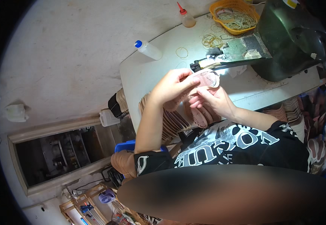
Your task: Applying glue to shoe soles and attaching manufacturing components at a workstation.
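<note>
A pale pink insole-like shoe piece [207,80], with a light rim and dark marks near its rounded end, is held up in front of me. My left hand [175,87] grips it from the left, thumb on its face. At its lower right edge, my right hand [216,102] pinches the rim between thumb and finger, the other fingers curled. Right behind the piece is the lit working end of a green machine arm [241,50]. Below my hands, more pink sole pieces [199,117] stand close together, partly hidden by my hands.
A white table [148,69] carries a clear bottle with a blue cap [148,50], a red-tipped bottle [187,18], loose rubber bands [211,40] and a yellow basket [228,28] of bands. Stacked soles [168,120] line its near edge. The machine's dark body [286,41] fills the right.
</note>
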The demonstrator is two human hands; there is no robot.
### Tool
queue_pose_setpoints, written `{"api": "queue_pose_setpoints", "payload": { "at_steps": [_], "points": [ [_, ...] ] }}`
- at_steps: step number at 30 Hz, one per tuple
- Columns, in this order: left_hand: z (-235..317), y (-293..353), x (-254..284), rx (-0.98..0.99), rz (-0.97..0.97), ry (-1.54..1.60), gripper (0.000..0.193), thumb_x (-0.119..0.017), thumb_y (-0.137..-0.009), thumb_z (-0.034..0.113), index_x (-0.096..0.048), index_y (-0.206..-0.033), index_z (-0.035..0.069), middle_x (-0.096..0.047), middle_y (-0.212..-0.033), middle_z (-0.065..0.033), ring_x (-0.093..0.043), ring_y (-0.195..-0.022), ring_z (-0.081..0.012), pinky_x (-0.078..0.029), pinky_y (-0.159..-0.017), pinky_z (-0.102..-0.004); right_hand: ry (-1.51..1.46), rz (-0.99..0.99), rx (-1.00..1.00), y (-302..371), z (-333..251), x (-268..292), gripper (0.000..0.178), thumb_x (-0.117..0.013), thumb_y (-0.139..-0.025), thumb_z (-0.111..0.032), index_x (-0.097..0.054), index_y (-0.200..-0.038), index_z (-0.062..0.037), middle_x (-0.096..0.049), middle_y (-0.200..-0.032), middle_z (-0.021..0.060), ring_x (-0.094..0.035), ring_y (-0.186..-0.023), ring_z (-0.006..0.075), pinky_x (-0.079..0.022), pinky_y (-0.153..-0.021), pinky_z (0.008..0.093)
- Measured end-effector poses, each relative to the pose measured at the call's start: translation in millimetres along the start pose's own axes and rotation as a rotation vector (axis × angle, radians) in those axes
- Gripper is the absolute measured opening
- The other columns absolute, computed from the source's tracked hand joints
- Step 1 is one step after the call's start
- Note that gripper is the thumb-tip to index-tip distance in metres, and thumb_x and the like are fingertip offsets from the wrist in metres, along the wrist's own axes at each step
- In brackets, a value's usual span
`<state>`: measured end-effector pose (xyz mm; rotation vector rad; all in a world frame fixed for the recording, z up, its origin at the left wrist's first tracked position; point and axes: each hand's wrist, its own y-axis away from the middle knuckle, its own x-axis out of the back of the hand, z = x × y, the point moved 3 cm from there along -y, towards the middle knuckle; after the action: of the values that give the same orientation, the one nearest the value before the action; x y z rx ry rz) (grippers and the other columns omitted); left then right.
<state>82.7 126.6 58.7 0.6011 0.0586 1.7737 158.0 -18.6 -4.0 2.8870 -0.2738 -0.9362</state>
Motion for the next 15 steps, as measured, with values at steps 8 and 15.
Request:
{"api": "queue_pose_setpoints", "payload": {
  "at_steps": [8,15],
  "points": [
    [6.5,-69.9,40.0,0.200,-0.263,0.208,0.027,-0.072,-0.083,0.024,-0.065,-0.075,-0.001,-0.057,-0.064,0.0008,-0.049,-0.059,-0.0062,-0.041,-0.053,-0.0248,-0.261,0.070,0.016,-36.0,-9.7,-4.5,0.037,-0.037,-0.102,-0.024,-0.049,-0.122,0.0047,-0.065,-0.101,0.0193,-0.066,-0.084,0.0219,-0.053,-0.078,0.0303],
    [-0.6,-86.9,38.9,0.207,-0.401,0.132,0.030,-0.071,-0.083,0.029,-0.066,-0.075,0.001,-0.058,-0.063,0.0016,-0.049,-0.057,-0.0052,-0.041,-0.051,-0.0241,-0.402,0.131,-0.052,-35.3,-14.7,-7.8,0.038,-0.035,-0.103,-0.027,-0.050,-0.118,0.0051,-0.065,-0.096,0.0179,-0.067,-0.078,0.0211,-0.054,-0.072,0.0285]
  ]
}}
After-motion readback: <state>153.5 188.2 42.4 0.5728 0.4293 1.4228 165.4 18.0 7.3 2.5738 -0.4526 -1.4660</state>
